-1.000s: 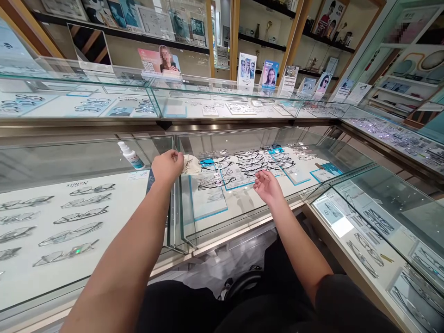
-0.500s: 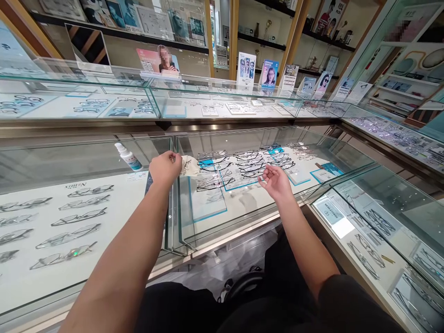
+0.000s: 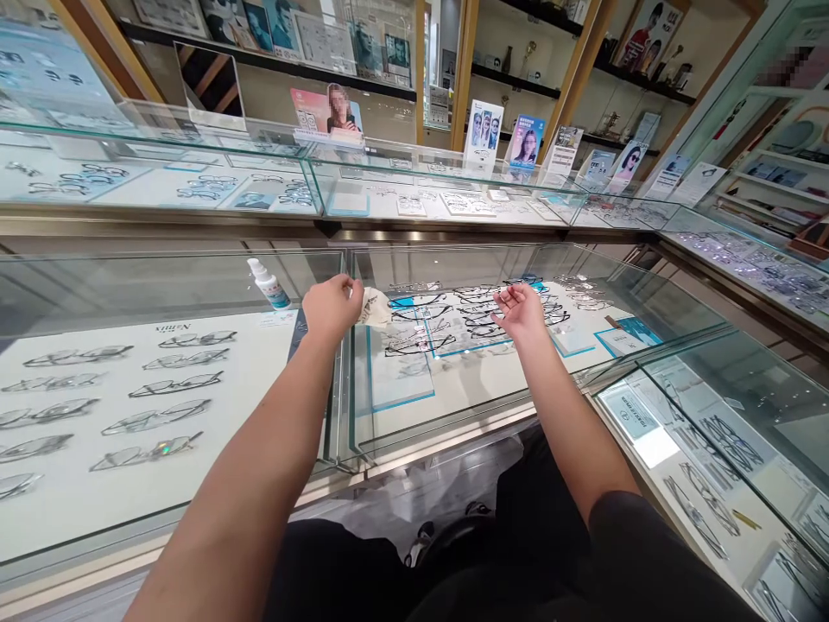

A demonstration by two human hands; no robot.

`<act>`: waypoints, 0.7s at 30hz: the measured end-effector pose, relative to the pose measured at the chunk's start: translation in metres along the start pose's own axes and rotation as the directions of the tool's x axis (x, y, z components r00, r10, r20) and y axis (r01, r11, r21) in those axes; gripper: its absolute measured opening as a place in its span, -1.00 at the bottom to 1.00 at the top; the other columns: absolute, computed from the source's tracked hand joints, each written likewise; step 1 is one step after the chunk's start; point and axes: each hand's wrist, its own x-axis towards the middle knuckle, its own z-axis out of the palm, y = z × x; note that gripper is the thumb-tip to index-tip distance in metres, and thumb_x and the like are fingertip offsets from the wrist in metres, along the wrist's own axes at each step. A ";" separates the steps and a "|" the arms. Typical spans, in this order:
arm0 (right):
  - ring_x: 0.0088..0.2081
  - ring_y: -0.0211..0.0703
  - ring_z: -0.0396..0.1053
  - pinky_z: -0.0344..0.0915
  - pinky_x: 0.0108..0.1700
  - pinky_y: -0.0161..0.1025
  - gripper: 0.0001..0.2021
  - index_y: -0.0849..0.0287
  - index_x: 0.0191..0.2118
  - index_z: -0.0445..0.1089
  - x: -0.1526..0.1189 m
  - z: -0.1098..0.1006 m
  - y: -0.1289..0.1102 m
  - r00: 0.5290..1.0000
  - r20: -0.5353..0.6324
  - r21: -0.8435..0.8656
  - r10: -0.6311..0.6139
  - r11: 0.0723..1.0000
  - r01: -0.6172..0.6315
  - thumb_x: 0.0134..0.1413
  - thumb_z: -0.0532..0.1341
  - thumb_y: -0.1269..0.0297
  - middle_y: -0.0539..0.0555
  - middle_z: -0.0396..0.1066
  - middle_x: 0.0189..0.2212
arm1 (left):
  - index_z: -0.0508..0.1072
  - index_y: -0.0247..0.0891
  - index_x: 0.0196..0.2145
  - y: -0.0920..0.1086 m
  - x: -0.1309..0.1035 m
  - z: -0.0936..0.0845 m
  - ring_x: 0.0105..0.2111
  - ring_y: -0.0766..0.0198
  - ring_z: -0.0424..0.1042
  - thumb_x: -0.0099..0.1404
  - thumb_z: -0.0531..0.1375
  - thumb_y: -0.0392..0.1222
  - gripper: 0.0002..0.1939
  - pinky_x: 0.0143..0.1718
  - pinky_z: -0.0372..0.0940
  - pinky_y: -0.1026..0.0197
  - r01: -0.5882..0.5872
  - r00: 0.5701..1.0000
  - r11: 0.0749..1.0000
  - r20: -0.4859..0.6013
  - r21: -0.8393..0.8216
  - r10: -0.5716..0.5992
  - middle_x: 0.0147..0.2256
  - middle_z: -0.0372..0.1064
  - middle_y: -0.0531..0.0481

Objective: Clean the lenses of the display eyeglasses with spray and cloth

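Glass cases (image 3: 476,380) hold eyeglasses (image 3: 420,347) beneath the left hand (image 3: 330,308), pinching a pale cloth (image 3: 376,307), and the loosely curled right hand (image 3: 522,313).

A small cream fabric cloth (image 3: 376,308) bears dark lettering. The white cylindrical plastic spray bottle (image 3: 267,281) has blue on the lower part of its label. Thin-framed black eyeglasses (image 3: 414,350) stand out against a flat white surface (image 3: 466,380), where a rectangular white board (image 3: 392,387) is edged in bright blue. The short fabric sleeve (image 3: 615,518) is black. A rectangular panel (image 3: 208,84) carries diagonal dark and tan stripes; the slim upright wooden post (image 3: 465,73) is golden tan.
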 end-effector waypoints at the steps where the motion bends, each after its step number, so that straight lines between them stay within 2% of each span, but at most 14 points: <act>1: -0.28 -0.18 0.57 0.23 0.14 0.06 -0.94 0.07 -0.43 0.37 0.002 0.002 0.001 1.000 0.002 -0.006 0.001 1.000 -0.001 0.00 0.24 0.25 -0.18 0.47 -0.58 | 0.58 -0.16 -0.22 0.000 0.000 0.000 -0.27 -0.07 0.50 0.45 0.08 0.05 -0.66 -0.28 0.14 0.07 0.001 1.000 1.000 0.002 0.007 -0.001 -0.35 0.56 -0.18; 5: -0.29 -0.18 0.58 0.26 0.04 -0.03 -0.94 0.07 -0.44 0.35 0.008 0.009 0.006 1.000 0.004 -0.022 -0.003 1.000 0.004 0.00 0.23 0.26 -0.17 0.44 -0.59 | 0.56 -0.15 -0.23 0.001 0.000 -0.001 -0.26 -0.08 0.50 0.46 0.06 0.05 -0.65 -0.29 0.11 0.07 -0.021 1.000 0.999 0.007 0.043 0.020 -0.32 0.57 -0.19; 9: -0.25 -0.15 0.61 0.25 -0.12 -0.12 -0.94 0.06 -0.43 0.34 0.003 0.013 0.002 0.999 0.035 -0.027 -0.014 1.000 0.015 -0.01 0.25 0.28 -0.16 0.41 -0.60 | 0.53 -0.16 -0.27 0.004 -0.001 -0.004 -0.29 -0.07 0.50 0.47 0.06 0.07 -0.66 -0.33 0.03 0.08 -0.074 0.997 0.996 0.012 0.048 0.073 -0.39 0.53 -0.16; 13: -0.14 -0.09 0.64 0.28 -0.18 -0.18 -0.91 0.05 -0.40 0.35 -0.009 0.021 -0.015 0.986 0.148 -0.042 -0.079 0.995 0.086 -0.02 0.30 0.29 -0.13 0.36 -0.60 | 0.53 -0.16 -0.25 0.012 -0.003 -0.009 -0.30 -0.04 0.52 0.48 0.05 0.07 -0.65 -0.36 -0.02 0.08 -0.106 0.994 0.991 -0.002 0.077 0.107 -0.41 0.52 -0.13; 17: -0.14 -0.09 0.65 0.40 -0.07 -0.19 -0.90 0.06 -0.38 0.41 -0.013 0.045 -0.028 0.930 0.335 -0.032 -0.151 0.985 0.172 0.01 0.35 0.29 -0.11 0.41 -0.57 | 0.55 -0.16 -0.20 0.022 -0.007 -0.017 -0.27 -0.04 0.55 0.50 0.03 0.07 -0.62 -0.36 0.00 0.08 -0.135 0.991 0.984 -0.005 0.119 0.137 -0.38 0.55 -0.13; 21: -0.14 -0.10 0.65 0.46 0.02 -0.21 -0.97 0.08 -0.38 0.50 -0.007 0.075 -0.020 0.849 0.502 0.013 -0.165 0.983 0.184 0.06 0.31 0.29 -0.04 0.55 -0.51 | 0.55 -0.16 -0.22 0.028 -0.011 -0.022 -0.31 0.01 0.53 0.49 0.03 0.07 -0.63 -0.37 -0.02 0.10 -0.156 0.988 0.981 -0.004 0.116 0.157 -0.41 0.53 -0.10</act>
